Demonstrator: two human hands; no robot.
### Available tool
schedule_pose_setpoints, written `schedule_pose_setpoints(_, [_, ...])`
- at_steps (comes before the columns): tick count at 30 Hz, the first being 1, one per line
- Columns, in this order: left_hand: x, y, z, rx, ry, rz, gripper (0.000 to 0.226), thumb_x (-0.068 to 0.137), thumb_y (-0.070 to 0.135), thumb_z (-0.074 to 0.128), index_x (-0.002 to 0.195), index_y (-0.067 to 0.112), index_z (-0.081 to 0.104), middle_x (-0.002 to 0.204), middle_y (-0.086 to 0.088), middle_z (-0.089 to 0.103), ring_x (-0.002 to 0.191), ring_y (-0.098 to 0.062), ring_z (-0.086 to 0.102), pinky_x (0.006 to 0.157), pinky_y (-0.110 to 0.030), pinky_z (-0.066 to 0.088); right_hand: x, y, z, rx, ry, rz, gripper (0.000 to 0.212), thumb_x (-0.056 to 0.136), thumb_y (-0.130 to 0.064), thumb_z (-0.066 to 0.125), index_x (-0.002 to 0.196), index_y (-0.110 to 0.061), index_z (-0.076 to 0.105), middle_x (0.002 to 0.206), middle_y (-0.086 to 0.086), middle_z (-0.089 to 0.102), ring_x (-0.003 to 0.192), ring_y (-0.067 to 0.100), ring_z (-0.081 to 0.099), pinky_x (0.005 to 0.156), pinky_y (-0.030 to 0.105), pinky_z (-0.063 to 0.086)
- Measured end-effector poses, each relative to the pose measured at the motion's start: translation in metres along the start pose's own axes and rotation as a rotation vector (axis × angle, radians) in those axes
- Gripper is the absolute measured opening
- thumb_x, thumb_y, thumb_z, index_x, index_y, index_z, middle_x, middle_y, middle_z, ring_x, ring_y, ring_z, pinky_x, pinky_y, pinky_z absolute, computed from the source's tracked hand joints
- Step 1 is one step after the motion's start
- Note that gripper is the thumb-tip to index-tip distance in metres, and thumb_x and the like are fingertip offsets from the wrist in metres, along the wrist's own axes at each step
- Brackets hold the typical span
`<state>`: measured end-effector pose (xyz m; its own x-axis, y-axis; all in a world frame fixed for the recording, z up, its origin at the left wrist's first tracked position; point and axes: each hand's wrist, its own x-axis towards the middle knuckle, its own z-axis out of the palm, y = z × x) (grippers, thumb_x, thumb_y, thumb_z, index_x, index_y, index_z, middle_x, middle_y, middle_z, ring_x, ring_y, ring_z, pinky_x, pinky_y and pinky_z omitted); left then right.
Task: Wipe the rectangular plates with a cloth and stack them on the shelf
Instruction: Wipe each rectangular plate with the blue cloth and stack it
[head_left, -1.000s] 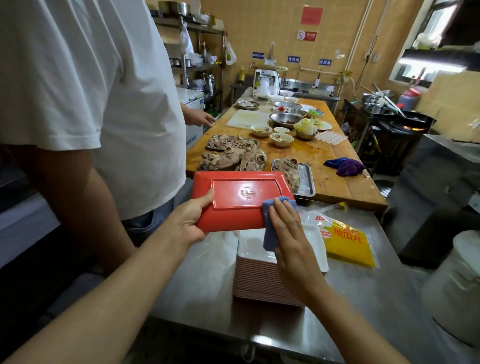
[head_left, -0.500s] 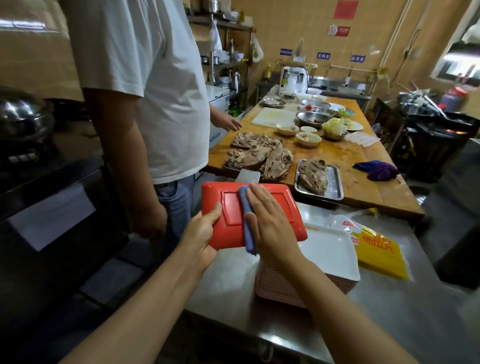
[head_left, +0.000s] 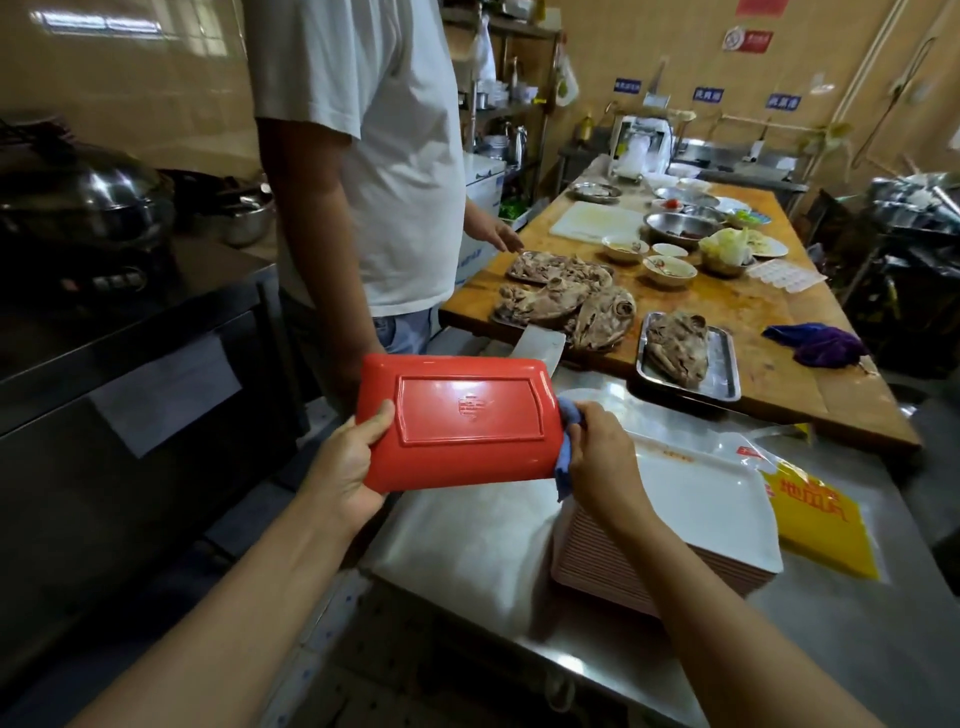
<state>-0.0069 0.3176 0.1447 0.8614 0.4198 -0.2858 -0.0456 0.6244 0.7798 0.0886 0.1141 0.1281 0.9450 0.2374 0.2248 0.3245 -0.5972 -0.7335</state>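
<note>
Tan-tiled walls close in a working kitchen, where a steel counter (head_left: 467, 551) butts against a long wooden table (head_left: 779, 332) laden with cooked meat (head_left: 561, 301), a metal tray (head_left: 722, 364) holding another piece, small bowls (head_left: 670, 267), a white cutting board (head_left: 597, 221) and a purple rag (head_left: 826, 345). Another person in a white T-shirt (head_left: 384, 156) stands at the table's left side, one hand resting near its edge.

Above the counter's near left corner, a red rectangular plate (head_left: 462, 421) is held up with its underside toward the camera, an embossed mark at its centre. The left hand (head_left: 345, 467) grips the plate's left end — thumb pressed flat on the red underside, the remaining fingers curled out of sight behind it. The right hand (head_left: 602, 457) is closed around a blue cloth (head_left: 566, 447), pinching it against the plate's right edge; the cloth bunches between the fingers and the rim and hangs a little below.

Just beneath the right forearm sits a tall stack of plates (head_left: 701, 519), white face upward on top and pinkish edges showing down the side, a faint reddish smear near the top plate's far rim. Beside the stack on the right lies a yellow packet (head_left: 815, 525) with red characters, partly under clear plastic.
</note>
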Motion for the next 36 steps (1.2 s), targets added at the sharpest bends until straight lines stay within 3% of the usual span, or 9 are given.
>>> schedule_pose_setpoints(4, [0.005,0.011,-0.014,0.067,0.003,0.111,0.022,0.096,0.017,0.048,0.116,0.016,0.056,0.092,-0.005,0.070,0.079,-0.018,0.068,0.068,-0.036,0.052,0.006,-0.008,-0.002,0.075,0.085,0.000,0.003,0.096,-0.010,0.046,0.096,-0.009,0.048,0.073,0.004,0.057,0.063,0.006,0.059,0.051,0.008,0.039])
schedule_pose_setpoints(6, [0.010,0.013,-0.017,0.227,0.005,0.224,0.022,0.095,0.016,0.051,0.116,0.014,0.057,0.093,-0.003,0.069,0.080,-0.014,0.067,0.067,-0.028,0.053,0.009,-0.012,-0.006,0.109,0.126,0.011,0.001,0.096,-0.013,0.048,0.095,-0.014,0.047,0.075,-0.001,0.051,0.060,0.001,0.049,0.044,0.004,0.036])
schedule_pose_setpoints(10, [0.026,0.000,-0.015,0.837,-0.037,0.579,0.019,0.090,0.008,0.060,0.107,0.015,0.064,0.084,0.005,0.067,0.070,-0.002,0.060,0.065,-0.014,0.047,0.012,-0.011,-0.011,0.107,0.078,0.053,0.015,0.095,-0.016,0.048,0.107,-0.013,0.057,0.093,0.000,0.057,0.076,0.011,0.052,0.052,0.015,0.034])
schedule_pose_setpoints(16, [0.048,-0.060,-0.022,1.648,-0.269,0.852,0.018,0.089,0.025,0.062,0.105,0.017,0.067,0.095,-0.003,0.066,0.087,-0.022,0.063,0.066,-0.026,0.044,0.006,0.015,-0.026,0.107,0.128,0.117,0.015,0.095,-0.016,0.049,0.106,-0.016,0.058,0.096,0.000,0.058,0.073,0.002,0.050,0.054,0.003,0.037])
schedule_pose_setpoints(19, [0.058,-0.085,-0.026,1.825,-0.420,0.879,0.016,0.086,0.023,0.066,0.099,0.013,0.068,0.094,-0.010,0.067,0.087,-0.030,0.064,0.059,-0.038,0.051,0.003,0.029,-0.031,0.123,0.135,0.150,0.012,0.094,-0.017,0.050,0.103,-0.019,0.057,0.098,0.001,0.060,0.081,0.011,0.055,0.058,0.009,0.036])
schedule_pose_setpoints(22, [0.067,-0.105,-0.031,1.921,-0.525,0.920,0.020,0.071,0.016,0.081,0.088,0.013,0.070,0.073,-0.007,0.064,0.066,-0.027,0.064,0.040,-0.029,0.040,0.002,0.038,-0.032,0.145,0.158,0.164,0.009,0.094,-0.016,0.050,0.099,-0.022,0.055,0.096,-0.001,0.061,0.084,0.012,0.056,0.061,0.012,0.039])
schedule_pose_setpoints(28, [0.080,-0.139,-0.053,1.981,-0.581,0.850,0.030,0.058,0.008,0.087,0.083,0.013,0.072,0.067,-0.007,0.060,0.058,-0.026,0.060,0.034,-0.026,0.039,-0.001,0.048,-0.028,0.174,0.170,0.186,0.009,0.095,-0.018,0.050,0.099,-0.024,0.055,0.093,-0.006,0.059,0.089,0.013,0.058,0.075,0.025,0.044])
schedule_pose_setpoints(32, [0.085,-0.154,-0.064,2.022,-0.642,0.695,0.034,0.062,0.006,0.083,0.094,0.007,0.070,0.081,-0.013,0.061,0.073,-0.032,0.061,0.040,-0.031,0.044,-0.001,0.052,-0.027,0.192,0.190,0.206,0.010,0.095,-0.018,0.051,0.101,-0.022,0.057,0.092,-0.004,0.061,0.088,0.014,0.059,0.072,0.024,0.047])
schedule_pose_setpoints(36, [0.096,-0.172,-0.073,2.070,-0.641,0.538,0.042,0.092,0.027,0.054,0.131,0.012,0.047,0.122,-0.012,0.046,0.114,-0.031,0.043,0.068,-0.035,0.040,-0.003,0.055,-0.026,0.188,0.191,0.236,0.011,0.095,-0.019,0.050,0.102,-0.024,0.056,0.103,0.006,0.062,0.094,0.017,0.059,0.083,0.034,0.050])
